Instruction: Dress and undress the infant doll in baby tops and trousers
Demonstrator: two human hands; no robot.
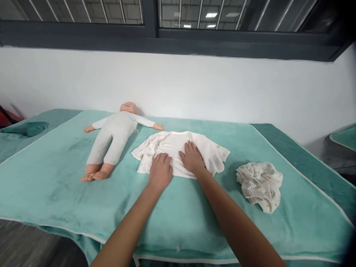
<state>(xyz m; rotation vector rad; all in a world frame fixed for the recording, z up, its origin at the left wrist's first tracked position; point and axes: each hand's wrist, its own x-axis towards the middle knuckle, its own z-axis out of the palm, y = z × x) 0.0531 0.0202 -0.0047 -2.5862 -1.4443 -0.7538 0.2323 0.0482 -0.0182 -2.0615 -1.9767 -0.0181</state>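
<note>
A small white baby shirt (178, 142) with short printed sleeves lies spread out on the green cover. On its lower left part rests my left hand (161, 170), fingers close together and laid on the cloth, their tips slightly bent. My right hand (192, 157) lies flat on the middle right of the shirt, fingers stretched out and a little apart. Left of the shirt a baby doll (119, 124) with a white cloth body lies on its back, one hand near the left sleeve. To the right sits a crumpled printed white garment (260, 185), apart from my hands.
The green cover (55, 185) with white edging drapes over the table and hangs down at the front. A white wall (172, 87) stands directly behind, below a dark window frame (167, 40) with bars. A red and black object (5, 118) shows at the far left.
</note>
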